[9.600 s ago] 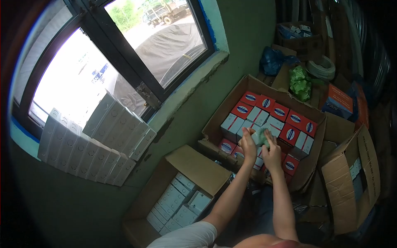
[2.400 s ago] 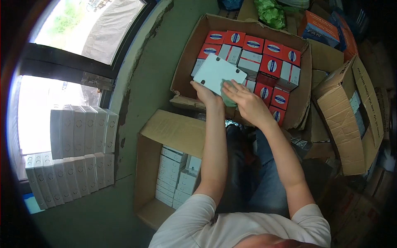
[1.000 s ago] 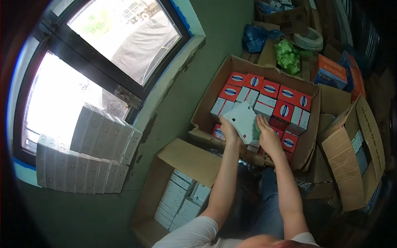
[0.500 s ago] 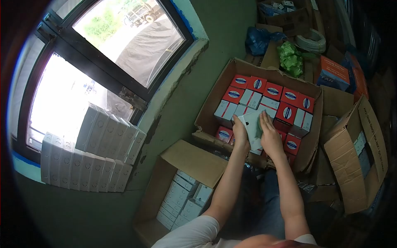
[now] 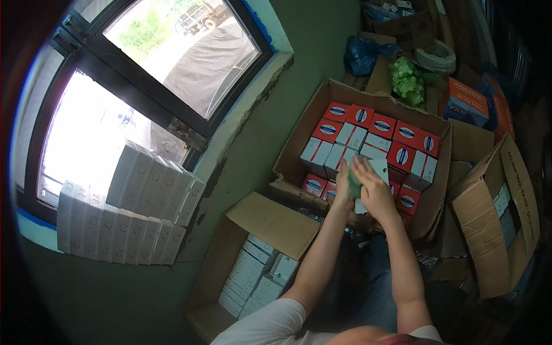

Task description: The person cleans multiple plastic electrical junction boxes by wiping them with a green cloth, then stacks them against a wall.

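Observation:
A white plastic electrical box (image 5: pixel 379 168) is between my two hands, above the open carton. Most of it is covered by my fingers; a corner with a small dark hole shows past my right hand. My left hand (image 5: pixel 343 188) grips it from the left side. With my right hand (image 5: pixel 374 190) I press a green cloth (image 5: pixel 354 185) against it, the fingers closed together over the cloth. Below lies the large cardboard carton (image 5: pixel 295 123), filled with red-and-white small boxes (image 5: pixel 401 156).
White electrical boxes (image 5: pixel 123 236) stand in rows on the window sill. A smaller open carton (image 5: pixel 273 215) at lower left holds more white boxes (image 5: pixel 247 267). At right are a torn carton (image 5: pixel 480 236), a green plastic bag (image 5: pixel 407 80), a cable coil (image 5: pixel 435 57) and an orange-blue box (image 5: pixel 467 103).
The white box has turned and shifted right between my hands, so less of its face shows. My left hand has moved right and up, closer to my right hand.

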Tool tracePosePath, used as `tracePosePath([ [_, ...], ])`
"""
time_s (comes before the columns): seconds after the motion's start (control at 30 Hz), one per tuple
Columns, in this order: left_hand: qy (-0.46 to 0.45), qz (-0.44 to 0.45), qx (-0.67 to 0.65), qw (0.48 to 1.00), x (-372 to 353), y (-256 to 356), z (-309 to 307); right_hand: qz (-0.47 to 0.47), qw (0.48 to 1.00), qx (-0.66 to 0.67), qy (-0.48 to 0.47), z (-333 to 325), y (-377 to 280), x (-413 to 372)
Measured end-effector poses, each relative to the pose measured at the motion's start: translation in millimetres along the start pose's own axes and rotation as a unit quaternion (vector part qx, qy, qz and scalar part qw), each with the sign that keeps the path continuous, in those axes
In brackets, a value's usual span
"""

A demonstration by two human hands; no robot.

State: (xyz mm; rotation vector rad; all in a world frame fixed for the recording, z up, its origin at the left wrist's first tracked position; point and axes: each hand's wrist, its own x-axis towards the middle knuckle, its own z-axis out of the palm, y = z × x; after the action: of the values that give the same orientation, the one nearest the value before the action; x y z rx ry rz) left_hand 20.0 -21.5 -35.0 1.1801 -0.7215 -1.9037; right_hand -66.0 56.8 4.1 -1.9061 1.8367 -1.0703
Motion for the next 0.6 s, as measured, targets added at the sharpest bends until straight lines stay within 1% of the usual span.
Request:
tracePosePath([
  [0.07, 0.013, -0.02, -0.005, 1.0, 16, -2, -15, -0.021, 0.996, 0.053, -0.07, -2, 0, -2],
  [0.1, 0.002, -0.003, -0.069, 0.998, 6, 3, -11, 0.001, 0.994, 0.06, -0.09, -3, 3, -2],
  [0.2, 0.026, -0.011, -0.012, 1.0, -4, 17, -3, 0.071, 0.997, -0.006, -0.01, -3, 18, -2],
  [0.23, 0.02, -0.008, -0.017, 1.0, -8, 17, 2, 0.075, 0.997, -0.025, 0.023, -2, 20, -2],
  [0.3, 0.008, -0.001, -0.023, 1.0, -13, 14, 10, 0.049, 0.997, -0.038, 0.038, 4, 16, -1],
  [0.33, -0.006, 0.001, -0.051, 0.999, -12, 9, 9, 0.038, 0.997, -0.043, 0.046, 6, 11, -1],
  [0.4, -0.032, 0.009, -0.109, 0.993, -7, 2, 2, 0.015, 1.0, 0.012, 0.016, 4, 5, -3],
  [0.43, -0.012, -0.012, -0.136, 0.991, -1, 5, -2, 0.008, 0.999, 0.04, -0.007, 2, 3, -4],
  [0.47, -0.013, -0.001, -0.151, 0.989, 2, 6, -7, 0.0, 0.997, 0.067, -0.03, 1, 2, -3],
  [0.5, -0.014, 0.01, -0.165, 0.986, 3, 10, -10, 0.003, 0.997, 0.076, -0.03, 0, 1, -3],
  [0.53, -0.014, 0.02, -0.181, 0.983, 3, 12, -11, 0.012, 0.998, 0.051, -0.037, 2, 2, -3],
  [0.6, -0.009, 0.061, -0.126, 0.99, 5, 12, -6, 0.033, 0.998, 0.003, -0.053, 7, 4, -4],
])
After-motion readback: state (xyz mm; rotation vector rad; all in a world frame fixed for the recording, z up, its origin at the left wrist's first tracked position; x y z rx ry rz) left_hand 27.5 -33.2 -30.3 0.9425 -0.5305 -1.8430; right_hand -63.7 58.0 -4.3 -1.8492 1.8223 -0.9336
